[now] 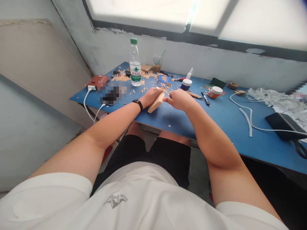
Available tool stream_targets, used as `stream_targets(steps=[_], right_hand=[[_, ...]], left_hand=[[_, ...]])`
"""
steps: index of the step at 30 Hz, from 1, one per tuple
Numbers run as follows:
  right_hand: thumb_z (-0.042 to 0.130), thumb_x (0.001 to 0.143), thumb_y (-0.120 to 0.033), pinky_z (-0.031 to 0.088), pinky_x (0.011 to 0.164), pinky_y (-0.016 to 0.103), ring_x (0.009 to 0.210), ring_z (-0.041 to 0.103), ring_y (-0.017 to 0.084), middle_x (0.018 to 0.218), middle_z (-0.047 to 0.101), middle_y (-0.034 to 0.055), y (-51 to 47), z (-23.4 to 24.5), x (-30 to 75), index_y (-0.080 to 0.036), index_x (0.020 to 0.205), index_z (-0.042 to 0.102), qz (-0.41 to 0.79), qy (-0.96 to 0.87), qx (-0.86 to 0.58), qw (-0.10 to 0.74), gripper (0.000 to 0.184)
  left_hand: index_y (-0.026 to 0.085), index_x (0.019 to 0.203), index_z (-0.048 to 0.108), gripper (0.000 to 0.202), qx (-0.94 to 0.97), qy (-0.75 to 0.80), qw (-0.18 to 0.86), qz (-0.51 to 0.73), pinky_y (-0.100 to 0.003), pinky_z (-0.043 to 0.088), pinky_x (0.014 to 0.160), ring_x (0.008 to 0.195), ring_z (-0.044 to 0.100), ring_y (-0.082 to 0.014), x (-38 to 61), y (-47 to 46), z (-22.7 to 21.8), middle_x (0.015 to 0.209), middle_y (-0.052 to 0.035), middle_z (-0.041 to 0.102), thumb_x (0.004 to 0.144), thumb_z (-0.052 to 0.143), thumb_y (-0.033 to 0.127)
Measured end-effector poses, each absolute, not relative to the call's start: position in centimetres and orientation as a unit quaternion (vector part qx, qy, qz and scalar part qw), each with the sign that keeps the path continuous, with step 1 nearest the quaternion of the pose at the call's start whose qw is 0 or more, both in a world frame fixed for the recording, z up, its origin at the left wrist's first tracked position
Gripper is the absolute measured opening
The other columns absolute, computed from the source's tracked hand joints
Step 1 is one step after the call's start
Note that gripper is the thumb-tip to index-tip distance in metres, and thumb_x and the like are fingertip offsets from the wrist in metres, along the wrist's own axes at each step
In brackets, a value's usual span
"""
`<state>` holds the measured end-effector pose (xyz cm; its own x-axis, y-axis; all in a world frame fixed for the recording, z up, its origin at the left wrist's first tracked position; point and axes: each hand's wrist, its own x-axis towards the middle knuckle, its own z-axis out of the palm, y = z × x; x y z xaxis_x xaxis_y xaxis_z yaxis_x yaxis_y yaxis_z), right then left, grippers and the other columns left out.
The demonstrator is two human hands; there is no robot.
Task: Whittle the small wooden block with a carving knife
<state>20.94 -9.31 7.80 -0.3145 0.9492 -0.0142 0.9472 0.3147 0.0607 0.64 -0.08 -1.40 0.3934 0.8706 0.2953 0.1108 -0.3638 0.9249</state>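
Observation:
My left hand is closed around a pale wooden block that slants down over the near edge of the blue table. My right hand is closed on a small carving knife whose thin blade reaches left to the upper end of the block. The two hands nearly touch. A black watch sits on my left wrist. Wood shavings lie scattered on the table behind the hands.
A water bottle, a plastic cup with a straw, two small jars, a glue bottle and pens stand behind the hands. White cables and a black case lie at right, a brown wallet at left.

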Motion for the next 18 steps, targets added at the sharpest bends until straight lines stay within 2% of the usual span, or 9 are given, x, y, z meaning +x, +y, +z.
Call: stream_targets(steps=[3, 6, 8, 10, 13, 15, 18], right_hand=[[0.048, 0.133, -0.082, 0.042, 0.078, 0.040, 0.101, 0.078, 0.033, 0.113, 0.090, 0.0224, -9.5, 8.2, 21.0, -0.017, 0.114, 0.090, 0.006, 0.795, 0.606, 0.025, 0.080], [0.054, 0.134, -0.073, 0.044, 0.080, 0.038, 0.094, 0.075, 0.029, 0.109, 0.088, 0.0162, -9.9, 8.8, 21.3, -0.020, 0.114, 0.087, -0.029, 0.814, 0.579, 0.017, 0.066], [0.058, 0.133, -0.066, 0.046, 0.081, 0.038, 0.089, 0.072, 0.026, 0.104, 0.086, 0.0116, -10.2, 9.1, 21.5, -0.021, 0.115, 0.086, -0.057, 0.829, 0.557, 0.011, 0.056], [0.065, 0.129, -0.063, 0.046, 0.082, 0.037, 0.087, 0.071, 0.025, 0.100, 0.083, 0.0080, -10.4, 9.2, 21.8, -0.023, 0.115, 0.085, -0.080, 0.842, 0.534, 0.002, 0.047], [0.080, 0.120, -0.067, 0.046, 0.083, 0.037, 0.086, 0.070, 0.025, 0.095, 0.080, 0.0049, -10.5, 9.1, 22.1, -0.024, 0.115, 0.084, -0.101, 0.860, 0.500, -0.006, 0.044], [0.088, 0.115, -0.068, 0.046, 0.083, 0.038, 0.086, 0.070, 0.026, 0.093, 0.079, 0.0048, -10.4, 8.9, 22.0, -0.023, 0.114, 0.085, -0.093, 0.863, 0.496, -0.004, 0.045], [0.090, 0.115, -0.065, 0.046, 0.083, 0.039, 0.087, 0.070, 0.026, 0.095, 0.080, 0.0078, -10.3, 8.8, 21.7, -0.020, 0.113, 0.087, -0.059, 0.858, 0.510, 0.013, 0.045]], left_hand=[[0.025, 0.068, 0.056, 0.059, 0.691, 0.370, 0.435, 0.443, -0.040, 0.044, 0.076, 0.071, 0.049, -0.0187, 0.8, -0.1, -1.4, 0.071, -0.0023, 0.059, 0.122, 0.065, 0.046], [0.026, 0.073, 0.059, 0.061, 0.666, 0.381, 0.476, 0.430, -0.039, 0.045, 0.076, 0.072, 0.052, -0.0192, 1.0, -0.2, -1.5, 0.073, -0.0018, 0.062, 0.121, 0.069, 0.063], [0.025, 0.080, 0.062, 0.057, 0.653, 0.371, 0.513, 0.417, -0.038, 0.048, 0.077, 0.073, 0.056, -0.0193, 1.1, -0.4, -1.6, 0.077, -0.0010, 0.065, 0.117, 0.072, 0.069], [0.025, 0.087, 0.066, 0.049, 0.664, 0.343, 0.525, 0.407, -0.036, 0.050, 0.080, 0.077, 0.059, -0.0191, 1.0, -0.7, -1.5, 0.083, -0.0006, 0.068, 0.111, 0.078, 0.066], [0.023, 0.092, 0.070, 0.040, 0.703, 0.307, 0.511, 0.388, -0.035, 0.050, 0.083, 0.080, 0.060, -0.0190, 0.7, -1.1, -1.3, 0.088, -0.0005, 0.070, 0.105, 0.080, 0.059], [0.022, 0.092, 0.072, 0.035, 0.717, 0.296, 0.504, 0.379, -0.035, 0.050, 0.083, 0.079, 0.059, -0.0192, 0.5, -1.4, -1.1, 0.087, -0.0006, 0.070, 0.105, 0.077, 0.054], [0.020, 0.090, 0.073, 0.028, 0.723, 0.294, 0.489, 0.390, -0.036, 0.050, 0.084, 0.079, 0.059, -0.0196, 0.4, -1.7, -1.1, 0.085, -0.0008, 0.069, 0.105, 0.071, 0.044]])
